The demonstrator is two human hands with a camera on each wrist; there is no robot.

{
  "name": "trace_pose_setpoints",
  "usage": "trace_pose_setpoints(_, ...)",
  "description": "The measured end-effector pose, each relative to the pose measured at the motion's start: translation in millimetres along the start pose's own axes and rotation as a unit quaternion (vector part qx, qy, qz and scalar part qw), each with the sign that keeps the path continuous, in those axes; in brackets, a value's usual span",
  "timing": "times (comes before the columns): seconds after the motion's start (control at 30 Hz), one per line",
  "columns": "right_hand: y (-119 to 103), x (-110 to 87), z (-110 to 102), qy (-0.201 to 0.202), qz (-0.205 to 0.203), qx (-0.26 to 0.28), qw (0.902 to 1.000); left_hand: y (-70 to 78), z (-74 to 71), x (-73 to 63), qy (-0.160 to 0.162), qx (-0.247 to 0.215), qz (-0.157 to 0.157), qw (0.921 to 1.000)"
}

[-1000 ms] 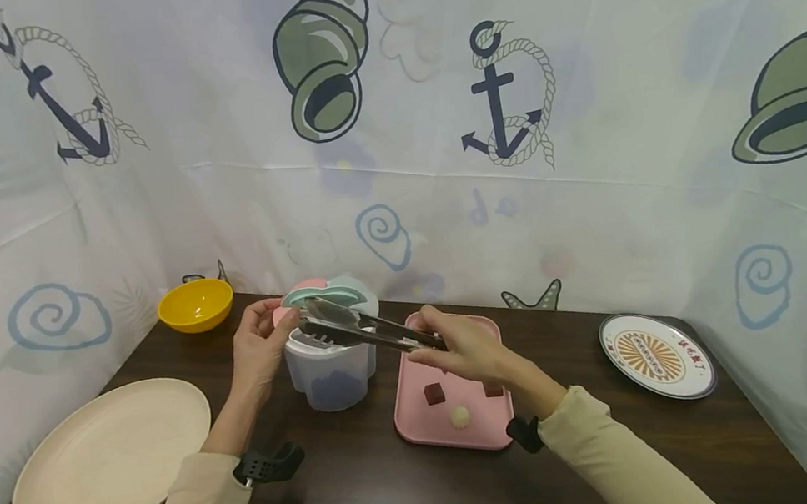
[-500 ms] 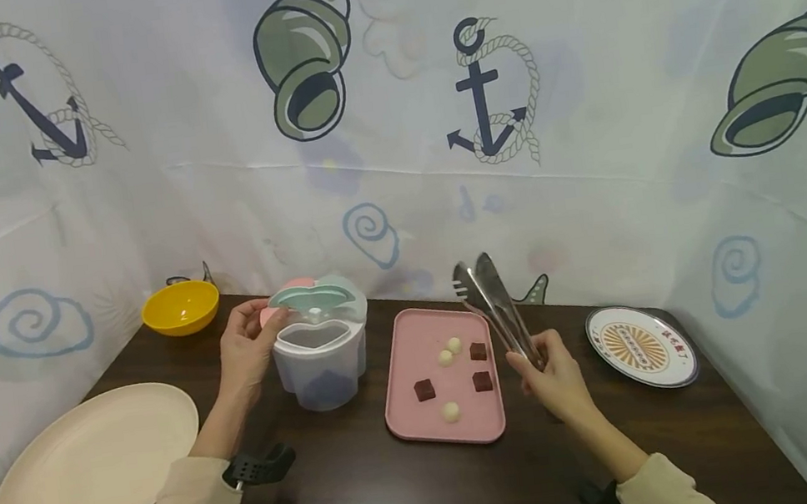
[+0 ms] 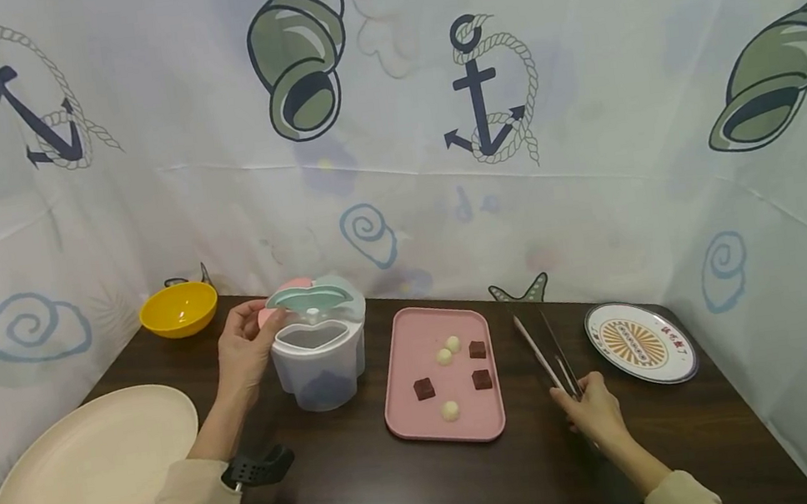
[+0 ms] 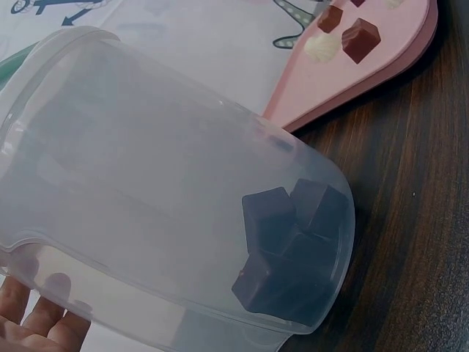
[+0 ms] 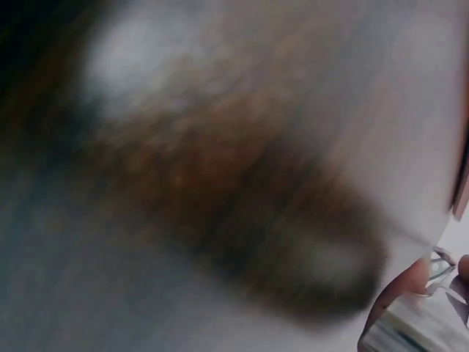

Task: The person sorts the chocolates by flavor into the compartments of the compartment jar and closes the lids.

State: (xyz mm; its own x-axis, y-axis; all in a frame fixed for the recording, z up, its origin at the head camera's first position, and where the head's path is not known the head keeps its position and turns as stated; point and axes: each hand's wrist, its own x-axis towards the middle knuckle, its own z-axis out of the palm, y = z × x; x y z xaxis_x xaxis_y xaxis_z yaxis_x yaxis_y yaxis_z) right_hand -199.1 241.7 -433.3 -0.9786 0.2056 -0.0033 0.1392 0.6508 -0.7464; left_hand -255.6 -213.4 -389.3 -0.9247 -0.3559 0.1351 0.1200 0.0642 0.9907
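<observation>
My left hand (image 3: 245, 360) grips the pink part of the lid on a translucent lobed container (image 3: 325, 389), thumb on top. The green flap (image 3: 307, 299) of the lid stands raised, leaving a heart-shaped opening. Several dark cubes (image 4: 267, 216) show through the container's wall in the left wrist view. My right hand (image 3: 595, 413) holds metal tongs (image 3: 536, 350) low over the table, right of a pink tray (image 3: 407, 421). On the tray lie brown cubes (image 3: 424, 389) and white balls (image 3: 450, 411). The right wrist view is mostly blurred; tongs and fingers (image 5: 405, 284) show at its lower right.
A yellow bowl (image 3: 180, 311) stands at the back left. Nearer, a large cream oval plate (image 3: 94, 475) lies along the left edge. A white patterned plate (image 3: 616, 352) lies at the right. A printed cloth (image 3: 416, 233) rises behind the dark table (image 3: 387, 489).
My right hand has carried the tongs from over the container, across the tray, to the right and lowered them beside it. The left hand stays at the lid.
</observation>
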Motion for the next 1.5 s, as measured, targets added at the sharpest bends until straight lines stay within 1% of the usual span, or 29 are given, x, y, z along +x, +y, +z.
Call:
trace_pose_setpoints(0.3,0.1,0.3,0.9,0.001,-0.009,-0.067,0.9977,-0.9,-5.1,1.3,-0.001,-0.006,0.003,1.0)
trace_pose_setpoints(0.53,-0.8,1.1,4.1,0.011,-0.027,-0.108,0.9938,-2.5,-8.0,2.1,-0.001,-0.011,0.0,0.9999)
trace_pose_setpoints(0.7,-1.3,0.4,3.4,0.008,-0.031,-0.118,0.9925,-2.2,-8.2,2.5,-0.002,-0.015,0.001,0.9999)
trace_pose_setpoints(0.8,-3.0,0.3,4.0,0.008,-0.025,-0.117,0.9927,-1.8,-9.3,2.6,-0.002,-0.013,0.001,0.9999)
trace_pose_setpoints(0.9,-7.6,0.7,5.3,0.009,-0.016,-0.121,0.9925,-1.8,-10.5,2.6,-0.005,-0.015,0.002,0.9999)
trace_pose_setpoints(0.97,-14.0,0.6,7.8,0.017,-0.017,-0.109,0.9938,-2.1,-10.9,2.6,-0.008,-0.02,0.004,0.9998)
trace_pose_setpoints(1.0,-18.9,1.0,10.4,0.03,-0.027,-0.098,0.9944,-2.3,-10.9,2.6,-0.009,-0.021,0.006,0.9997)
trace_pose_setpoints(1.07,-33.8,1.9,18.1,0.068,-0.056,-0.05,0.9949,-2.9,-10.9,2.5,-0.007,-0.022,0.009,0.9997)
trace_pose_setpoints(1.1,-43.7,2.6,23.1,0.083,-0.079,-0.02,0.9932,-3.2,-10.9,2.4,-0.006,-0.021,0.011,0.9997)
trace_pose_setpoints(1.17,-67.8,3.6,35.6,0.108,-0.118,0.037,0.9865,-4.2,-11.0,2.2,-0.003,-0.02,0.013,0.9997)
trace_pose_setpoints(1.2,-81.3,3.8,42.2,0.108,-0.129,0.069,0.9833,-4.8,-11.0,2.0,-0.003,-0.019,0.013,0.9997)
trace_pose_setpoints(1.27,-109.2,2.4,55.7,0.082,-0.129,0.142,0.9779,-5.9,-10.8,1.6,-0.004,-0.02,0.013,0.9997)
trace_pose_setpoints(1.33,-136.0,0.4,70.2,0.04,-0.11,0.216,0.9693,-7.0,-10.4,1.4,-0.007,-0.021,0.01,0.9997)
trace_pose_setpoints(1.37,-148.6,-0.7,77.6,0.011,-0.098,0.258,0.9612,-7.6,-10.2,1.3,-0.008,-0.022,0.01,0.9997)
trace_pose_setpoints(1.4,-160.6,-1.8,84.9,-0.017,-0.084,0.299,0.9503,-8.1,-10.0,1.2,-0.008,-0.022,0.01,0.9997)
trace_pose_setpoints(1.5,-193.0,-3.2,106.4,-0.091,-0.055,0.396,0.9119,-9.4,-9.2,0.9,-0.006,-0.019,0.013,0.9997)
